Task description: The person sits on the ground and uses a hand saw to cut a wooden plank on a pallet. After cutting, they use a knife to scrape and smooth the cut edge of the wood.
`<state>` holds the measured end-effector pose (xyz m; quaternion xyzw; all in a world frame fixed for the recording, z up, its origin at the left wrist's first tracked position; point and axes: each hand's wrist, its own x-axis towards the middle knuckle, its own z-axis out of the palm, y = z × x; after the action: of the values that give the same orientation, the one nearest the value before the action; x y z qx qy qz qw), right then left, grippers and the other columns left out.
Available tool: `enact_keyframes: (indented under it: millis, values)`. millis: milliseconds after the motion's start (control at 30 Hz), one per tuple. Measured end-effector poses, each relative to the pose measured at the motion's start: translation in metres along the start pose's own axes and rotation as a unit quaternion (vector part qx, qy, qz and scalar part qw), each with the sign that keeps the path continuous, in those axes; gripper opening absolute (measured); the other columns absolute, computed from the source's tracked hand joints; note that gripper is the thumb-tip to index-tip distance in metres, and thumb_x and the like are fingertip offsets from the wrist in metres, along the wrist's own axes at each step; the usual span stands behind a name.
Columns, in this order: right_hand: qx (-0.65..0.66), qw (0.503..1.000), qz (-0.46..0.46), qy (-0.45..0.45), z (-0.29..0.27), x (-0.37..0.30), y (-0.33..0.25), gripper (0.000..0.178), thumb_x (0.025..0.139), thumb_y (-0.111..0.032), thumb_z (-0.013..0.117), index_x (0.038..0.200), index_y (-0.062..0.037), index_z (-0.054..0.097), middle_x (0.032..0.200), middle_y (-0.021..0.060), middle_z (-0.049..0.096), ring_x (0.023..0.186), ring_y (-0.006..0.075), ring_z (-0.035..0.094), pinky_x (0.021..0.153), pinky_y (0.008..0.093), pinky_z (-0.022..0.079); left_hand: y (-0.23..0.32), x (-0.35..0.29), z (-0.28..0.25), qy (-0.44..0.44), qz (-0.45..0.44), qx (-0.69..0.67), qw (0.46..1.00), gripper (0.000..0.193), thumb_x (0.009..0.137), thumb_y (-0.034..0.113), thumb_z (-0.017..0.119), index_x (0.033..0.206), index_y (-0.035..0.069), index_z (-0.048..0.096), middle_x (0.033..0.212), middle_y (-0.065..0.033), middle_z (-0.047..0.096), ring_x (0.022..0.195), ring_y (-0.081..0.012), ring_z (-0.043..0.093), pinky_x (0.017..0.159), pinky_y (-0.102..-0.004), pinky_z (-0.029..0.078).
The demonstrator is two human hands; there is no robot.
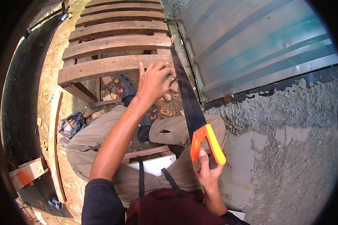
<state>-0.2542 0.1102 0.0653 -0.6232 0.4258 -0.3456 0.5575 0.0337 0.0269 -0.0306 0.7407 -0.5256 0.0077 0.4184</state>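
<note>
My right hand (208, 170) is closed around the orange handle of a handsaw (189, 99). The saw's long dark blade slants up and away, its tip beside the right end of the slatted wooden bench (101, 67). My left hand (156, 80) is at the bench's near right corner, thumb raised apart and fingers bent over a wooden board (163, 54) that lies across the slat ends. The fingers hide part of the board, and the blade runs close along its right side. I cannot tell whether the teeth touch the wood.
A corrugated metal sheet (259, 45) and a rough concrete wall (285, 161) stand close on the right. A long wooden strip (54, 146), a dark plastic bag (73, 123) and a can (55, 202) lie to the left. Wood scraps (109, 96) litter the ground near my feet.
</note>
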Motion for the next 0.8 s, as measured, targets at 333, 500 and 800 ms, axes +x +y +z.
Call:
enact_keyframes:
  millis: [333,500,800]
  values:
    - [-0.062,0.996,-0.061,-0.02,0.003,0.007,0.031,0.007,0.1,-0.004,0.06,0.097,0.001,0.056,0.061,-0.0019,0.05,0.046,0.0044,0.044,0.041,0.0243,0.035,-0.009,-0.004,0.002,0.017,0.023,0.008,1.0,0.024,0.086,0.024,0.076,0.109,0.014,0.074,0.123,-0.0037,0.066,0.118,-0.031,0.06,0.11,-0.0693,0.034]
    - [0.003,0.999,-0.016,0.029,0.011,-0.001,0.021,0.017,0.097,-0.006,0.065,0.102,0.0099,0.068,0.069,0.0031,0.065,0.064,0.007,0.059,0.057,0.0254,0.046,-0.003,-0.006,0.004,0.032,0.021,0.002,0.999,0.024,0.085,0.022,0.077,0.108,0.016,0.074,0.12,-0.0018,0.066,0.117,-0.0298,0.061,0.112,-0.0712,0.032]
    - [0.129,0.948,-0.282,0.073,0.06,0.127,0.013,0.016,0.095,-0.01,0.068,0.091,0.0055,0.068,0.075,0.0032,0.067,0.07,0.0085,0.06,0.063,0.0265,0.047,0.004,-0.006,0.004,0.004,0.014,0.002,1.0,0.025,0.088,0.024,0.075,0.111,0.013,0.073,0.127,-0.0053,0.067,0.123,-0.0325,0.06,0.115,-0.0705,0.027]
